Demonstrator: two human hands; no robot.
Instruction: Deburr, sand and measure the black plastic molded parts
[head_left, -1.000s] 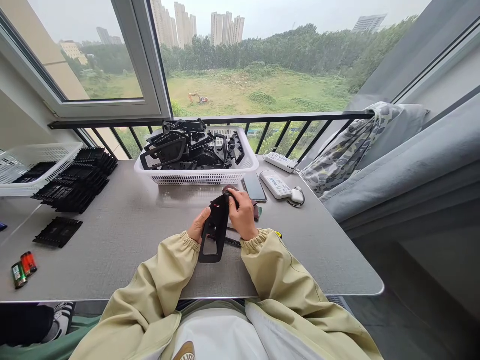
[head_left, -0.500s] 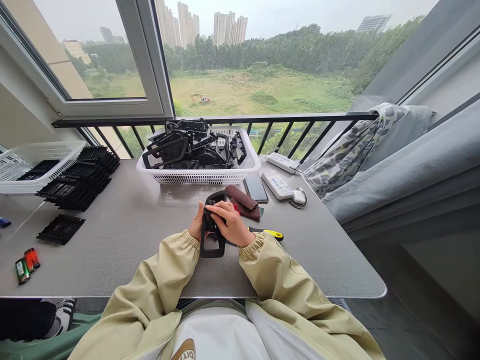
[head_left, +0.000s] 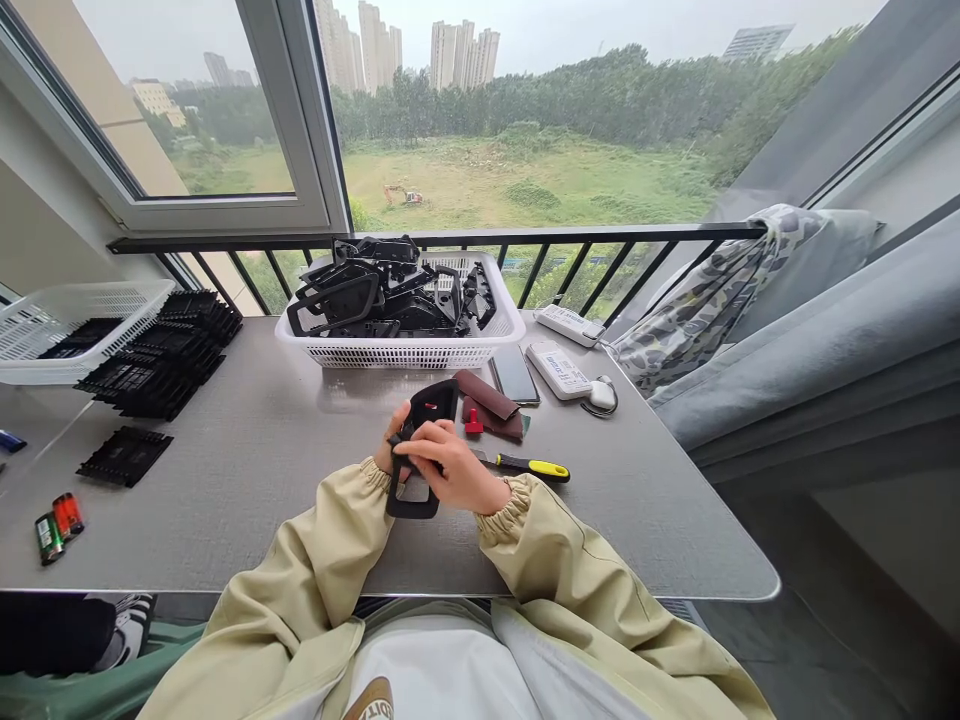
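A black plastic frame part (head_left: 415,506) is held tilted above the grey table, in front of my body. My left hand (head_left: 391,438) grips its left side, with the thumb showing and most fingers hidden behind it. Across its middle lies my right hand (head_left: 457,465), fingers bent and pressed onto the part near its left edge. Whether the right fingers pinch something small there is hidden. Just right of the hands lie a small red piece (head_left: 473,424), a yellow-and-black handled tool (head_left: 534,467) and folded brown sandpaper-like sheets (head_left: 491,398).
A white basket (head_left: 409,352) heaped with black parts stands at the back. Stacked black plates (head_left: 161,355), a single plate (head_left: 124,456), two batteries (head_left: 58,528) and another white basket (head_left: 142,310) are on the left. A phone (head_left: 514,375) and white boxes (head_left: 559,371) lie right.
The frame part has shifted slightly left and tilted, its top leaning right. My right hand has slid down and left across it. The red piece and more of the tool are now uncovered.
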